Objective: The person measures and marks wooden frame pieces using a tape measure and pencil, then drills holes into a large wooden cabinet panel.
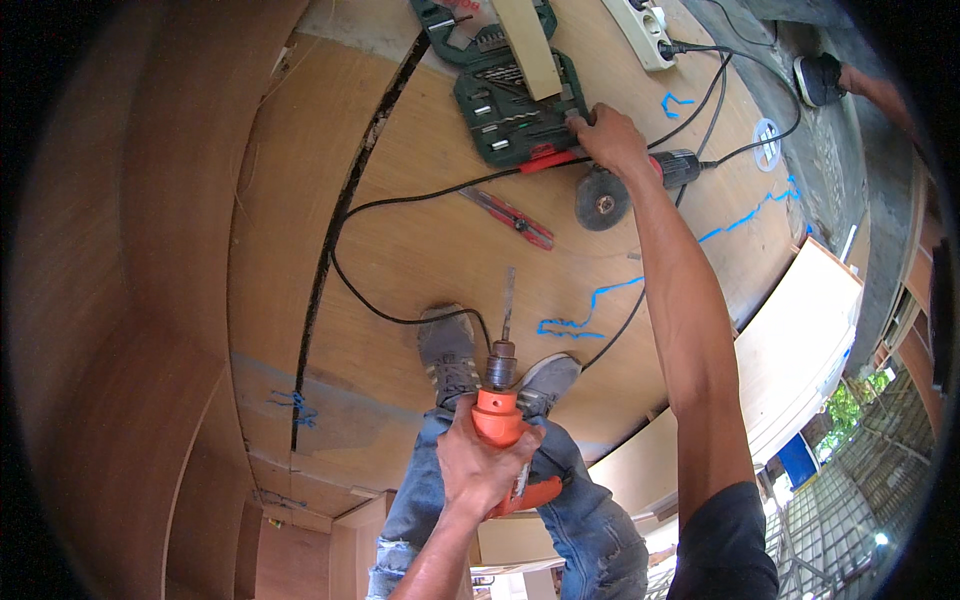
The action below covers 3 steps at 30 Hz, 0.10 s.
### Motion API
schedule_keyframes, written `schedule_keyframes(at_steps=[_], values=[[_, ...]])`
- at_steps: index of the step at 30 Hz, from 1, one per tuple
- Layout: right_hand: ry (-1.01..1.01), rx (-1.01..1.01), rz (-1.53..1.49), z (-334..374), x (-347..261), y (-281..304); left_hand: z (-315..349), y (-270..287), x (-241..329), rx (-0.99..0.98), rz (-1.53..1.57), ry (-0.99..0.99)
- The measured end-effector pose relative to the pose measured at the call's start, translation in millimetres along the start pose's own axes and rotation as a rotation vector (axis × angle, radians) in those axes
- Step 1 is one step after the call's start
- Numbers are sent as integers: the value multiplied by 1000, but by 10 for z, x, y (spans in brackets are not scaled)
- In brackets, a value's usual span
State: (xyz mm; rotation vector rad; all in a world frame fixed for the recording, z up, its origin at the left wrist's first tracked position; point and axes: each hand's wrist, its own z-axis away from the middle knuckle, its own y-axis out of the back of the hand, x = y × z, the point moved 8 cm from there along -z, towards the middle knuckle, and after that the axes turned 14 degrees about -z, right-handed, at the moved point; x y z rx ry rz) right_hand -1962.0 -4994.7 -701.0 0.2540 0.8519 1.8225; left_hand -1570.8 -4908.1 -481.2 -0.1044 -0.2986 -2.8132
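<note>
My left hand [482, 462] is wrapped around the body of an orange power drill [497, 415]. A long, thin drill bit [509, 300] sits in its chuck and points away from me. My right arm reaches far forward, and my right hand [612, 138] has its fingers curled at the right edge of an opened green drill bit case [490, 140]. Several bits and sockets lie in the case. A pale wooden strip [530, 50] rests across it. Beside my right wrist lies an angle grinder [604, 198] with a dark disc, partly covered by my forearm.
A red utility knife [515, 222] lies on the wooden panel [400, 260]. Black cords [385, 201] loop over the board. A white power strip [645, 35] with a plug stands at the far right. My shoes [448, 350] are on the panel; another person's foot [820, 80] is at right.
</note>
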Motion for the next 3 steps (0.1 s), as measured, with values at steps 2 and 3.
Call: schedule_keyframes(at_steps=[2,3], values=[[24,-36,150,168,-265,80,-4,-9,-4,-9,-29,12],[23,-3,250,247,-418,174,-24,2,10,-8,-32,5]])
